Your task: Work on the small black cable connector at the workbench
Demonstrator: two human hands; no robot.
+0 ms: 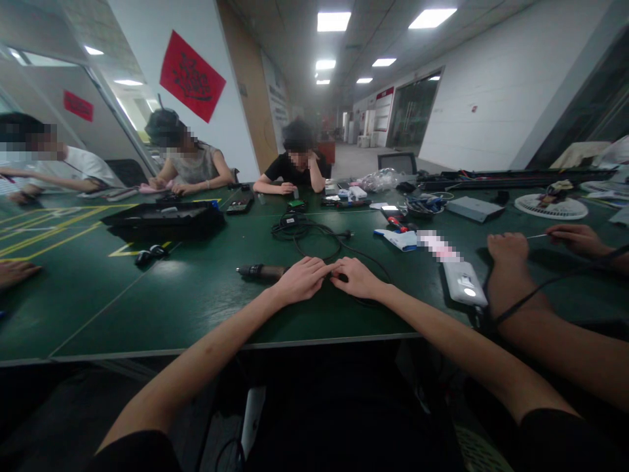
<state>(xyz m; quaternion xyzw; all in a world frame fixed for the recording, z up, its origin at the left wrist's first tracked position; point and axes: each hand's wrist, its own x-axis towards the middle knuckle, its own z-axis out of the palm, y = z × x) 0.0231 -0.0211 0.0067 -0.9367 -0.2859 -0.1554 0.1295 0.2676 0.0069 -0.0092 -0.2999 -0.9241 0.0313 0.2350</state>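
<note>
Green tabletop separates tool and hands from its edge

I can read no words from here: the black characters on the large red poster, the smaller red poster and the white wall panel all blur on my feed.

A slim cylindrical tool lies flat on the green counter, narrow metallic tip pointing left, with a dark ridged collar behind it and a brownish body whose far end disappears beneath the left hand
</note>
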